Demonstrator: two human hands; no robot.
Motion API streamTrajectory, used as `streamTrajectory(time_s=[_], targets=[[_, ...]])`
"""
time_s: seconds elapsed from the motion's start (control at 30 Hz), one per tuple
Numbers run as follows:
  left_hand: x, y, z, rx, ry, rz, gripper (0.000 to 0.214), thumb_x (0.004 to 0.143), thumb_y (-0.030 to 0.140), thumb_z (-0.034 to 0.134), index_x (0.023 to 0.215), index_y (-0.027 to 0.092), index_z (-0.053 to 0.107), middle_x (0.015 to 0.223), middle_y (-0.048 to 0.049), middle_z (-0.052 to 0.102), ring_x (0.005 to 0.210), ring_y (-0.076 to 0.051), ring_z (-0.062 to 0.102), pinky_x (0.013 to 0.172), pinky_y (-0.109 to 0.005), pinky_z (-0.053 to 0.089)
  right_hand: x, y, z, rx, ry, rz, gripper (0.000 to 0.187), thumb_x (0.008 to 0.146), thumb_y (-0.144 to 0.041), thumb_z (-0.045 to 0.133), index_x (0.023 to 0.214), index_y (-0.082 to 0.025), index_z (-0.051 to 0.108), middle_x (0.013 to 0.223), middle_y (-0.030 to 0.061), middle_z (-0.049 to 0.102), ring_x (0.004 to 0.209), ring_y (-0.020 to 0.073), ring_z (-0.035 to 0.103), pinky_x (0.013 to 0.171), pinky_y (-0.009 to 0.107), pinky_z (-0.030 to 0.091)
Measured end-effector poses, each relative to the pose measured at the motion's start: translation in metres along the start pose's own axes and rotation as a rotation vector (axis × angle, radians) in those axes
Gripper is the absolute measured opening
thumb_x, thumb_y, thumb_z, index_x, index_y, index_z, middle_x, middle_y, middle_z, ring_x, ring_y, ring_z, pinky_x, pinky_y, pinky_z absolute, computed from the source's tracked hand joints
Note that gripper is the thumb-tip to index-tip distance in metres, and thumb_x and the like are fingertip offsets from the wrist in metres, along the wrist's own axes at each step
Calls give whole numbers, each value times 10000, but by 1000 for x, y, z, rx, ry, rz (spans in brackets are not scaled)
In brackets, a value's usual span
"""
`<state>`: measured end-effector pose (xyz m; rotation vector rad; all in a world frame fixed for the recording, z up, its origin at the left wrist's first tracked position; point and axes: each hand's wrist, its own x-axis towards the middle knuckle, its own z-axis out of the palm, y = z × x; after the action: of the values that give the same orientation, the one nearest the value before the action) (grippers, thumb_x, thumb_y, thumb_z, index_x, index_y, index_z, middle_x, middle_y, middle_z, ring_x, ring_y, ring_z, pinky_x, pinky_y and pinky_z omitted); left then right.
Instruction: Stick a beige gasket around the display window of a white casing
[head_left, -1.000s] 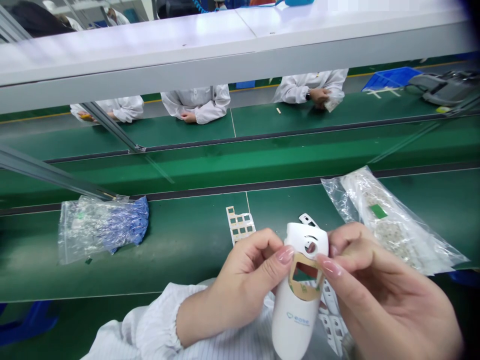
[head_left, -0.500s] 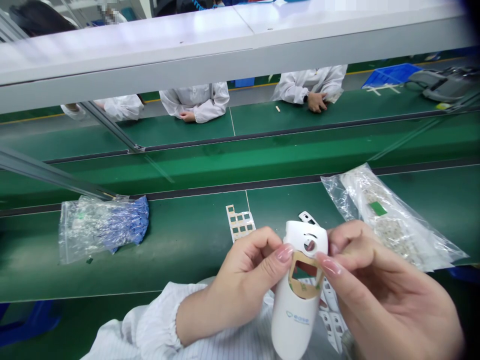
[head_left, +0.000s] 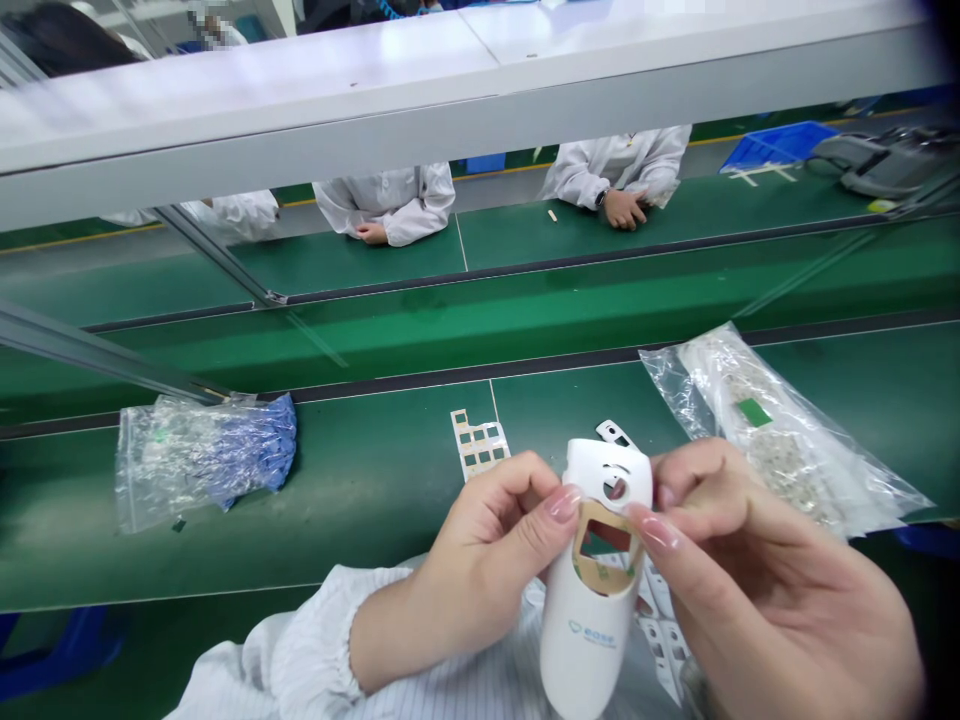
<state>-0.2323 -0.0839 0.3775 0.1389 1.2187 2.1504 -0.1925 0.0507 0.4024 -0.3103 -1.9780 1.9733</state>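
Note:
Both hands grip a white plastic housing [head_left: 581, 655] with a blue "ease" logo, held tilted at the lower middle. My left hand [head_left: 499, 560] is closed on its left edge, thumb pressing near the upper window. My right hand [head_left: 757, 570] pinches the right edge, thumb tip on the same level. A tan adhesive frame [head_left: 602, 574] lies around the housing's rectangular window, its upper corners under both thumbs. Above it are a round hole and a curved slot. Behind the housing, white die-cut sheets [head_left: 664, 640] show in part. The fingers behind the housing are mostly hidden.
A sheet of square cutouts [head_left: 480, 437] and a small white panel [head_left: 615, 432] lie beyond my hands. A bag of blue parts [head_left: 255, 450] lies left, a bag of small parts [head_left: 795, 450] right. Co-workers in white coats sit across the green bench [head_left: 360, 500], below a shelf beam [head_left: 420, 130].
The view has shifted slightly. The hands and the housing keep nearly the same pose, with both thumbs still at the adhesive frame's upper corners.

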Motion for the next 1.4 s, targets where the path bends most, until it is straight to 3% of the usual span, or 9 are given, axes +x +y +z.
streamTrajectory(time_s=[0.43, 0.67, 0.87, 1.4], targets=[[-2, 0, 0, -58, -7, -2, 242, 892, 335, 570, 751, 158, 483, 639, 22, 521, 559, -59, 441, 531, -183, 338, 2, 0, 0, -24, -10, -32, 136, 773, -174, 665, 675, -215, 581, 794, 14, 454, 715, 112, 503, 490, 166, 469], [-3, 3, 3, -162, -121, 34, 134, 834, 193, 643, 885, 135, 533, 841, -38, 639, 718, -84, 607, 660, -187, 476, 1, 1, 0, -27, 1, -30, 147, 763, -168, 671, 671, -208, 563, 794, 9, 460, 716, 111, 508, 528, 186, 458], [-6, 5, 7, -85, -75, 12, 155, 815, 133, 656, 870, 140, 511, 810, -15, 609, 665, -59, 575, 618, -157, 458, -1, 2, -3, -47, 0, -58, 143, 760, -175, 672, 675, -205, 561, 803, 11, 462, 704, 113, 514, 526, 202, 438], [-9, 5, 11, -62, -59, 26, 178, 809, 161, 671, 852, 136, 500, 778, -15, 586, 639, -60, 540, 593, -171, 433, -4, -1, -3, -118, -9, -136, 121, 767, -133, 665, 711, -206, 585, 844, 29, 480, 801, 137, 542, 572, 210, 502]])
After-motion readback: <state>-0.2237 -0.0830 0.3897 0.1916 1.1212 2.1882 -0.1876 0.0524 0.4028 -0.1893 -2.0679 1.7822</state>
